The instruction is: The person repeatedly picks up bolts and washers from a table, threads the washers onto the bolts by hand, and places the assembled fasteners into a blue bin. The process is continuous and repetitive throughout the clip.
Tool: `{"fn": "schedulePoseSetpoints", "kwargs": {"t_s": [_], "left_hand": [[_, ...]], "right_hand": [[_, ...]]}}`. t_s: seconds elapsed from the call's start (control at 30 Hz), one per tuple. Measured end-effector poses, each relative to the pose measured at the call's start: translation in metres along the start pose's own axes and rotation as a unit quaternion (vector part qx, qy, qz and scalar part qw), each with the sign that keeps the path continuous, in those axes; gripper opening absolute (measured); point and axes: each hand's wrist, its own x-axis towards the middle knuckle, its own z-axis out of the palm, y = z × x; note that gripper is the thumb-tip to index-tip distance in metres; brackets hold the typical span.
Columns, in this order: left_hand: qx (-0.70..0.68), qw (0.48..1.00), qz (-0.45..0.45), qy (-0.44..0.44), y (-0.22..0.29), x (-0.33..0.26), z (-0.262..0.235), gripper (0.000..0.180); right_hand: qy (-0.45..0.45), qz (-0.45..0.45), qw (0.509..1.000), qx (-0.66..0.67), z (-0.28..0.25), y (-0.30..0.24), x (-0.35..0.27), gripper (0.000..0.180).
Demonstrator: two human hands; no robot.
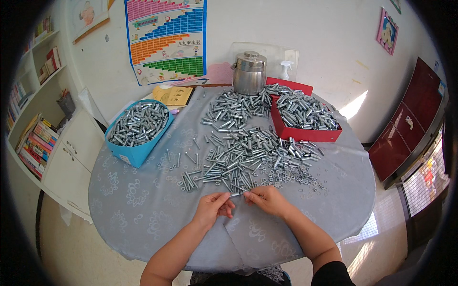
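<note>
At the near side of the table, my left hand [213, 209] pinches a short silver metal bolt [234, 195] between thumb and fingers. My right hand [267, 199] is closed at the bolt's other end, its fingertips pressed together on a small metal part too tiny to make out. Just beyond both hands spreads a large pile of loose bolts and metal sleeves [234, 159]. Small nuts and washers [305, 178] lie scattered at the pile's right. Several single bolts [188, 181] rest on the left side of the pile.
A grey patterned cloth [129, 214] covers the oval table. At the left stands a blue basin [138, 153] full of bolts. A red box [310, 135] heaped with metal parts stands right. Behind are a steel canister [249, 76], a spray bottle [285, 71] and a yellow envelope [171, 95].
</note>
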Motion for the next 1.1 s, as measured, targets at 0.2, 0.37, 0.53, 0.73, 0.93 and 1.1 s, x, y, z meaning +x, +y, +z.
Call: {"fn": "schedulePoseSetpoints", "kwargs": {"t_s": [0.2, 0.37, 0.53, 0.73, 0.93, 1.1], "left_hand": [[-0.015, 1.0, 0.003, 0.005, 0.001, 0.001, 0.0, 0.022], [-0.016, 1.0, 0.001, 0.013, 0.001, 0.001, 0.0, 0.022], [-0.009, 1.0, 0.003, 0.008, 0.001, 0.001, 0.001, 0.021], [-0.005, 1.0, 0.003, 0.001, 0.0, 0.002, -0.001, 0.022], [-0.003, 1.0, 0.006, 0.005, 0.0, 0.002, -0.001, 0.022], [-0.001, 1.0, 0.008, 0.008, 0.001, 0.001, 0.001, 0.023]], "right_hand": [[0.055, -0.047, 0.997, 0.01, 0.002, -0.011, -0.003, 0.025], [0.037, -0.014, 0.999, 0.022, 0.002, -0.006, 0.0, 0.024], [0.005, -0.012, 1.0, -0.027, 0.001, -0.003, 0.002, 0.021], [0.033, -0.049, 0.998, -0.004, 0.003, -0.012, -0.003, 0.023], [0.053, -0.064, 0.995, 0.052, 0.006, -0.015, -0.003, 0.021], [0.031, -0.053, 0.998, 0.027, 0.005, -0.01, -0.001, 0.023]]}}
